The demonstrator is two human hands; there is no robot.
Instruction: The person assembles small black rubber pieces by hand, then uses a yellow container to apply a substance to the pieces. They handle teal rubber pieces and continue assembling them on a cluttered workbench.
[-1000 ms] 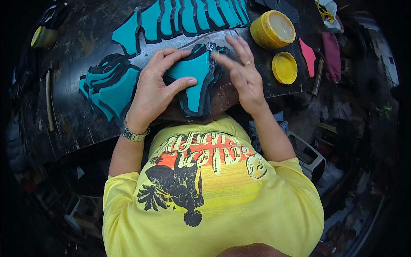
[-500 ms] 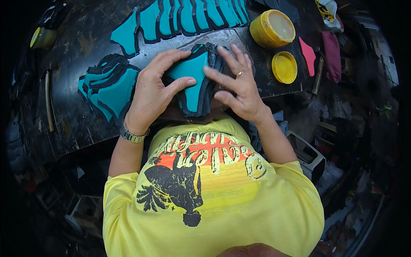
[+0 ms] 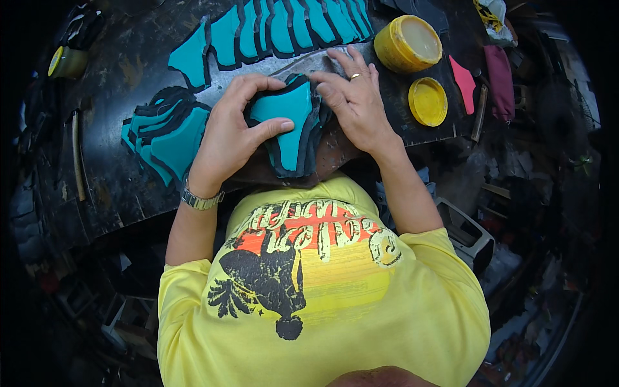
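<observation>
A stack of teal pieces with black borders is in front of me near the table's front edge. My left hand grips its left side, thumb lying on the teal face and fingers curled over the far edge. At the stack's upper right edge is my right hand, fingers stretched and apart, with the index fingertip at or close to the edge. Nothing shows in that hand. A loose pile of similar pieces lies left of my left hand. Beyond both hands, more of them overlap in a row.
Right of the row stand a yellow tub of pale material and a yellow lid. Farther right lie a pink cut piece, a wooden-handled tool and a maroon cloth item. A jar and a stick are at left.
My right hand has moved slightly up and away from me along the stack's right edge, its thumb now closer to the index finger. My left hand keeps its grip on the stack.
</observation>
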